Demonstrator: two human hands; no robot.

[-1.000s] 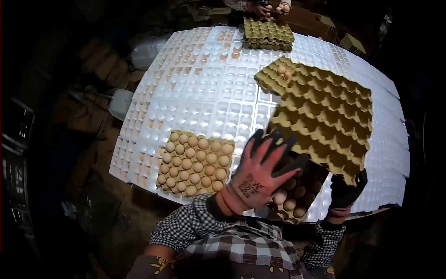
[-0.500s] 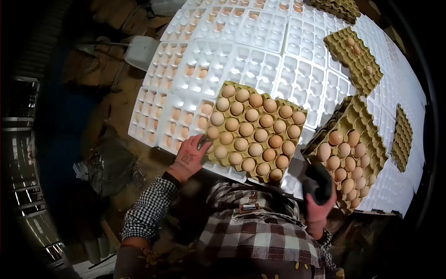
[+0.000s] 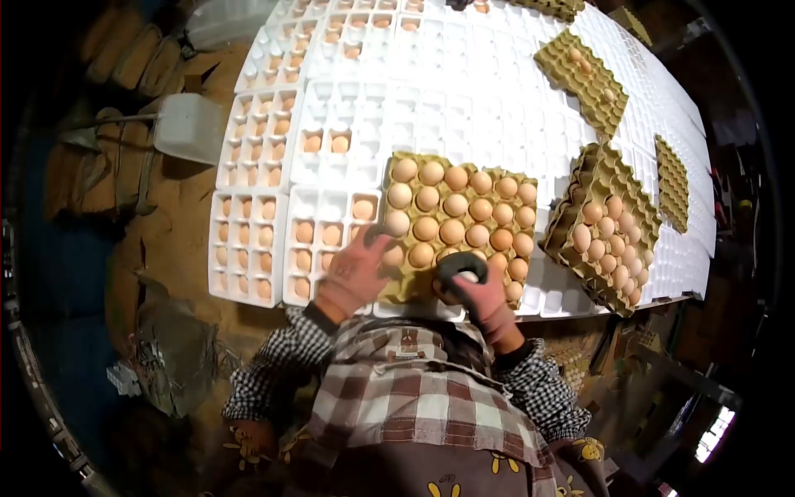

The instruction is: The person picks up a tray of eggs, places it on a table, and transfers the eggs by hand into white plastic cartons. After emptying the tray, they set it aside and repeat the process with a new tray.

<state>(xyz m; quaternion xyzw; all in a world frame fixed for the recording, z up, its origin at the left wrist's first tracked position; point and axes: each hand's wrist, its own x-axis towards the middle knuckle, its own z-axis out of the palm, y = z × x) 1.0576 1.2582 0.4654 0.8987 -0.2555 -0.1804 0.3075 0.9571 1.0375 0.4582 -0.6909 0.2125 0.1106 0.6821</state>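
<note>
Position: the full egg tray lies at the near edge of the table of white plastic trays, directly in front of you.

Orientation: its long axis runs left to right across your view, six cups wide, with the right end dipping slightly toward you. The short side points away from you, up the table. The eggs stand in their cups with rounded ends up.

Left hand: gloved, with fingers spread and laid over the near-left corner of the tray. Dark fingertips rest on the cardboard edge. Whether they hook under the rim cannot be told.

Right hand: gloved, at the near edge of the same tray. Its black-coated fingers are curled in a ring around one pale egg in the front row.

Surroundings: a second tray of eggs sits just to the right, turned at an angle on a stack of cardboard trays. A nearly empty cardboard tray lies farther up the table. A white tub stands on the ground to the left.

Writing: a small label on your checked shirt front is too blurred to read. Yellow cartoon prints show on the dark apron, with no legible lettering.
</note>
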